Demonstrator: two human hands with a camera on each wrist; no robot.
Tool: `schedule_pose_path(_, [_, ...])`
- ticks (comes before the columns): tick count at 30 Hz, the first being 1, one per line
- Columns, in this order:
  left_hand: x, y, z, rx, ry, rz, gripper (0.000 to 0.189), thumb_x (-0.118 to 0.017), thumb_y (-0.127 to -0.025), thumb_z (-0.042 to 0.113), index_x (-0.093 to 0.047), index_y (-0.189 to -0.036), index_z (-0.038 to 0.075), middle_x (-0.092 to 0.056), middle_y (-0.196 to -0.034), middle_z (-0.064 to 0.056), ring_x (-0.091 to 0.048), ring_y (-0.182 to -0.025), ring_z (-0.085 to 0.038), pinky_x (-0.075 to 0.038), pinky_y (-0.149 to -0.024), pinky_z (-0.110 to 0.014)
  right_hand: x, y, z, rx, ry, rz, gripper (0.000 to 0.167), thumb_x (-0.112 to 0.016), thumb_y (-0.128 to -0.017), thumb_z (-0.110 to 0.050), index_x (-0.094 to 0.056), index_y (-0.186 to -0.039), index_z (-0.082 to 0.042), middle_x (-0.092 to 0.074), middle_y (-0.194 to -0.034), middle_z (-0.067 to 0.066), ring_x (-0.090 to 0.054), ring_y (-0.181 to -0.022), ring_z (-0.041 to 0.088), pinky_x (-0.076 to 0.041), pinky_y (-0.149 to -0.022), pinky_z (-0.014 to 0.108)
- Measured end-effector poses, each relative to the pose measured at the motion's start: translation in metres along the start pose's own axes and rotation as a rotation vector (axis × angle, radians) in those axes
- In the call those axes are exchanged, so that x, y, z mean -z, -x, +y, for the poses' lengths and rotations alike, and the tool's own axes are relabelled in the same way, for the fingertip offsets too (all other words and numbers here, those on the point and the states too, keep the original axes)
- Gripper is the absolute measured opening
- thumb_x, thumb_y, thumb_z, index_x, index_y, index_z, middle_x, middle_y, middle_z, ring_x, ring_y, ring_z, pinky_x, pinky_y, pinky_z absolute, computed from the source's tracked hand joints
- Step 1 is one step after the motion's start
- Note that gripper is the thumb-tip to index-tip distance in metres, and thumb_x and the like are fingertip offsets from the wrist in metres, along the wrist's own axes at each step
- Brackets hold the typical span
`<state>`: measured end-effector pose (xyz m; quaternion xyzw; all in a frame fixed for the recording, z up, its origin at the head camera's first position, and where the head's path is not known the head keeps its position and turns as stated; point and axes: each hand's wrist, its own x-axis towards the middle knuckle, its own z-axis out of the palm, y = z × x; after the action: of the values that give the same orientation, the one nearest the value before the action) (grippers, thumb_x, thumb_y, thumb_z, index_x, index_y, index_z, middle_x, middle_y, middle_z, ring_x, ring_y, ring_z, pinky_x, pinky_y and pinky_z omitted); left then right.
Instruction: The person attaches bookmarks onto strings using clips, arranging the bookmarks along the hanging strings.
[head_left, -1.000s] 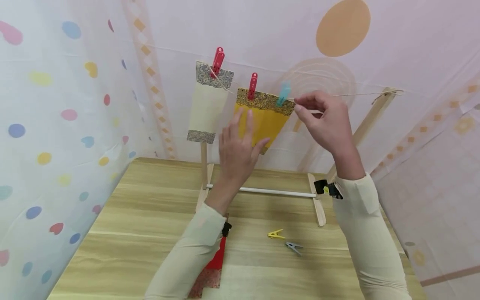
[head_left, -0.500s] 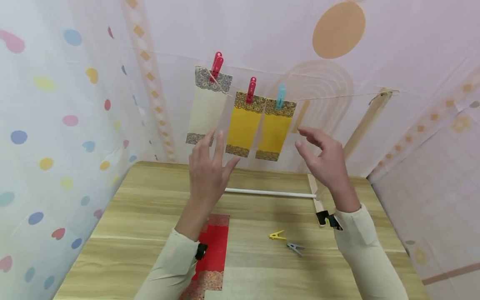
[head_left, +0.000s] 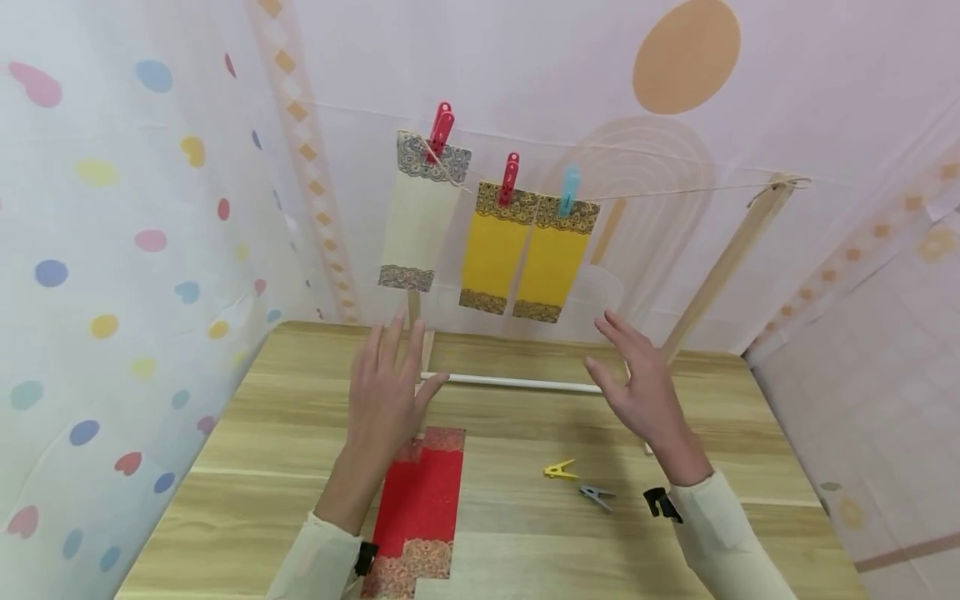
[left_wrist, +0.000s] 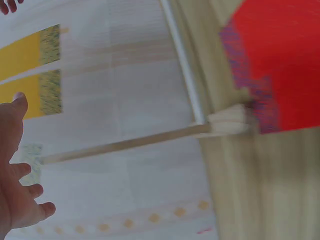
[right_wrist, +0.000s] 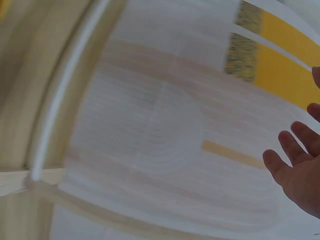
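Note:
My left hand (head_left: pixel 385 398) hovers empty over the table, fingers spread, below a hanging cream strip (head_left: pixel 420 217) with grey patterned ends. My right hand (head_left: pixel 643 390), also empty with relaxed fingers, is below and right of two yellow strips (head_left: pixel 491 254) with dark patterned ends. These hang side by side from a string (head_left: pixel 675 193). One red clothespin (head_left: pixel 508 179) clips the left yellow strip and a light blue clothespin (head_left: pixel 569 190) clips the right one. Another pair of red pegs (head_left: pixel 441 132) grips the cream strip's top. In the left wrist view, the thumb overlaps a yellow strip (left_wrist: pixel 30 97).
Red patterned strips (head_left: pixel 423 504) lie overlapped on the wooden table (head_left: pixel 240 467), beside my left forearm. A yellow clothespin (head_left: pixel 559 470) and a grey clothespin (head_left: pixel 596 496) lie further right. The string is tied to a wooden post (head_left: pixel 727 258); a white rod (head_left: pixel 517 382) crosses the stand's base.
My right hand has left the yellow strip's top corner. Both hands have come down and apart, the left one toward the left. The two yellow strips now hang separately, with a gap between them.

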<state>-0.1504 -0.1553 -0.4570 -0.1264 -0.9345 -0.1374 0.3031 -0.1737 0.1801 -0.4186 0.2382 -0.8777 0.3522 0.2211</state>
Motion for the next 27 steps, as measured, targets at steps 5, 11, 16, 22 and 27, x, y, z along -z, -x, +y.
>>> schedule_pose_path(5, [-0.007,0.029,-0.01,0.061,-0.002,-0.129,0.08,-0.078,-0.088,0.035,-0.041,-0.155,0.01,-0.031,-0.158,-0.026,-0.029,-0.142,-0.053,-0.03,-0.107,-0.07,-0.011,0.024,0.012,-0.028,0.057,-0.071,0.062,-0.075,-0.092,-0.013,-0.049,-0.145,0.005,-0.043,-0.152,0.026,-0.041,-0.138,0.047,-0.034,-0.106,0.066])
schedule_pose_path(11, [-0.019,0.064,-0.018,0.168,-0.012,-0.297,0.084,-0.077,-0.088,0.04,-0.036,-0.158,0.017,-0.026,-0.16,-0.028,-0.025,-0.142,-0.058,-0.029,-0.099,-0.079,-0.026,0.056,0.028,-0.058,0.117,-0.162,0.063,-0.074,-0.093,-0.018,-0.048,-0.146,0.003,-0.041,-0.153,0.025,-0.042,-0.135,0.048,-0.038,-0.102,0.067])
schedule_pose_path(16, [-0.03,0.082,-0.022,0.247,0.016,-0.373,0.084,-0.075,-0.09,0.042,-0.033,-0.16,0.019,-0.022,-0.162,-0.028,-0.021,-0.144,-0.057,-0.022,-0.103,-0.08,-0.042,0.079,0.043,-0.045,0.135,-0.174,0.064,-0.077,-0.091,-0.019,-0.051,-0.145,0.001,-0.044,-0.151,0.025,-0.046,-0.133,0.047,-0.042,-0.099,0.065])
schedule_pose_path(22, [-0.043,0.097,-0.022,0.274,0.015,-0.454,0.089,-0.073,-0.089,0.048,-0.029,-0.161,0.018,-0.023,-0.161,-0.028,-0.017,-0.146,-0.054,-0.018,-0.104,-0.08,-0.057,0.099,0.053,-0.028,0.173,-0.226,0.064,-0.078,-0.09,-0.022,-0.052,-0.144,0.002,-0.047,-0.148,0.027,-0.05,-0.129,0.048,-0.044,-0.098,0.065])
schedule_pose_path(27, [-0.051,0.111,-0.024,0.284,-0.038,-0.487,0.094,-0.073,-0.085,0.055,-0.031,-0.16,0.016,-0.027,-0.159,-0.028,-0.02,-0.145,-0.053,-0.022,-0.102,-0.081,-0.068,0.111,0.055,-0.017,0.203,-0.266,0.065,-0.079,-0.089,-0.023,-0.053,-0.143,0.003,-0.05,-0.146,0.026,-0.051,-0.128,0.046,-0.044,-0.1,0.062])
